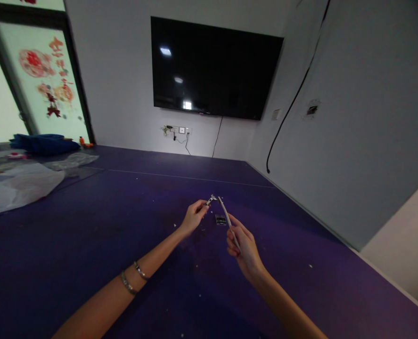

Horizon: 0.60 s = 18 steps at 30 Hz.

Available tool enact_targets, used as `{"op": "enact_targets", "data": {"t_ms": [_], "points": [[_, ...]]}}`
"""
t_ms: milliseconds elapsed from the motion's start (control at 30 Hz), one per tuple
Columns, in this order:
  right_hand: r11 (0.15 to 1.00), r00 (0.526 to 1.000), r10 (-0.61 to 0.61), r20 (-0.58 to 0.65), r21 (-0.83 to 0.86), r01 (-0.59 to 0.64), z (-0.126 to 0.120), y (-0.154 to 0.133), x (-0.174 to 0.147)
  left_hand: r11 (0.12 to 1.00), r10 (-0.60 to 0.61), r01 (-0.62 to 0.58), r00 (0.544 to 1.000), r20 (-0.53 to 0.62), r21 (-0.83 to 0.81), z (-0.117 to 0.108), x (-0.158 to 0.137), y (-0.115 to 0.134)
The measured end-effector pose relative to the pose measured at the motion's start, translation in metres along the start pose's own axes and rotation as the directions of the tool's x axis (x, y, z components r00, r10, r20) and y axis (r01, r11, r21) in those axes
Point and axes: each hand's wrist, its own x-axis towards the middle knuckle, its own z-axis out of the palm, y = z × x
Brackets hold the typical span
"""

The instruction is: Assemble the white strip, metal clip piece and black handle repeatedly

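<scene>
Pinched between the fingertips of my left hand [195, 216] is a small silver-coloured metal piece [211, 199] with a slotted body; its exact kind is too small to make out. My right hand [242, 242] is closed round a long, slightly curved pale grey strip [225, 211], whose upper end points away from me. The tip of the strip is close to the metal piece, and I cannot tell whether they touch. Just beyond my right fingers, a small dark rectangular piece [220, 220] with lighter marks lies on the purple floor [141, 263].
Small white scraps dot the floor. Clear plastic sheeting [21, 188] and a dark blue cloth bundle [44, 144] lie at the left by a glass door [46, 75]. A black cable [293, 99] hangs along the right wall. A television [212, 66] hangs ahead above sockets [182, 130].
</scene>
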Motion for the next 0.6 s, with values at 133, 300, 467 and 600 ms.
{"op": "enact_targets", "data": {"t_ms": [133, 300, 467, 600], "points": [[1.000, 1.000, 0.014, 0.010, 0.000, -0.014, -0.001, 0.002, -0.003, 1.000, 0.013, -0.013, 1.000, -0.014, 0.002, -0.001, 0.000, 0.000], [1.000, 1.000, -0.001, -0.001, 0.014, 0.001, 0.001, -0.001, 0.001, 1.000, 0.004, -0.004, 1.000, -0.016, 0.003, 0.001, 0.000, 0.002], [1.000, 1.000, 0.000, 0.017, 0.015, 0.000, 0.008, 0.001, 0.002, 1.000, 0.015, -0.015, 0.999, -0.036, 0.006, 0.004, -0.002, 0.005], [0.999, 1.000, 0.005, 0.021, 0.043, -0.006, 0.011, 0.003, -0.002, 1.000, 0.027, -0.027, 0.999, -0.039, 0.002, 0.005, -0.004, 0.007]]}}
